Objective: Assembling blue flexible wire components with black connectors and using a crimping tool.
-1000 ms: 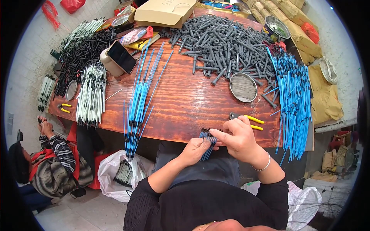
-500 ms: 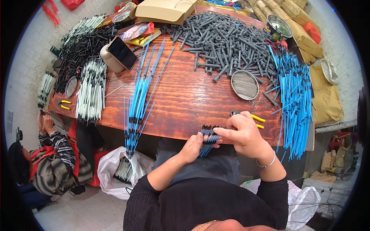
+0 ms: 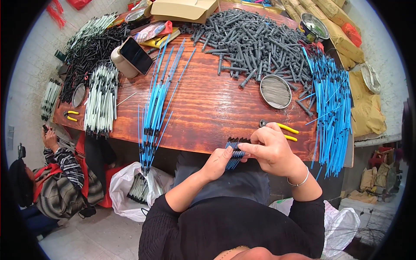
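Note:
A small bundle of blue rods with black ends is held in my left hand over my lap, just off the table's front edge. The thumb presses against its near left side; some fingers are hidden behind it. My right hand is closed at the bundle's right side, its index finger stretched to the black parts. Whether something small sits between those fingertips is hidden. Behind the right hand lie yellow-handled pliers. A round metal dish of thin wire pins stands farther back.
Grey bolt-shaped plastic pieces are heaped at the back of the wooden table. Blue rods overhang the right edge; another blue bundle lies left of centre. White rods, a phone and a co-worker are leftward.
The right fingertips have shifted slightly along the bundle, and the black ends look a little more spread. My left hand still holds it in nearly the same place.

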Action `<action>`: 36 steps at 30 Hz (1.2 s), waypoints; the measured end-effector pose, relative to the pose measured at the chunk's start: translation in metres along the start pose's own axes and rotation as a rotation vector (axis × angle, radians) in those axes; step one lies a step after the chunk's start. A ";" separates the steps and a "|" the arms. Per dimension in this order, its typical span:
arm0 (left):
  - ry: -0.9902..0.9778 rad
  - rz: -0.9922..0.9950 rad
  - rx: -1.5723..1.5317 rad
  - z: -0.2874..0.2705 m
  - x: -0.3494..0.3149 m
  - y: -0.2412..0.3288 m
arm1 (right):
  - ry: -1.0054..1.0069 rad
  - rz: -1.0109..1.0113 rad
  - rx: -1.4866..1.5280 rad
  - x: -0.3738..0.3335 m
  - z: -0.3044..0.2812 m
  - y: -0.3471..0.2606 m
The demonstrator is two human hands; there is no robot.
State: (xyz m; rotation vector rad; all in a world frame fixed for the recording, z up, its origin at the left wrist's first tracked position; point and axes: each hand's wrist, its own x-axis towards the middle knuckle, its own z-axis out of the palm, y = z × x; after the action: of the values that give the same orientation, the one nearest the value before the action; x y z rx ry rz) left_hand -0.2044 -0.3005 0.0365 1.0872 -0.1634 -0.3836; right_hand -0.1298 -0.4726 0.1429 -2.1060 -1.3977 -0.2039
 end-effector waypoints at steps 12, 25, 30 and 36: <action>0.015 -0.055 0.118 0.002 0.001 0.006 | -0.166 0.245 -0.044 -0.008 -0.029 0.002; -0.114 0.125 0.229 0.002 -0.031 -0.024 | 0.113 0.582 -0.505 -0.041 0.014 0.195; -0.019 0.109 0.134 0.005 -0.033 -0.036 | -0.080 0.495 -0.834 -0.041 0.033 0.205; -0.106 0.281 0.186 0.007 -0.029 -0.027 | -0.060 0.574 -0.766 -0.037 0.023 0.203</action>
State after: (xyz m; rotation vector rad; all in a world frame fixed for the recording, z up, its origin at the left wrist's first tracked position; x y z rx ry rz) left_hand -0.2395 -0.3061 0.0178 1.2081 -0.4478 -0.1744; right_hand 0.0279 -0.5435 0.0285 -3.0602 -0.7269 -0.4999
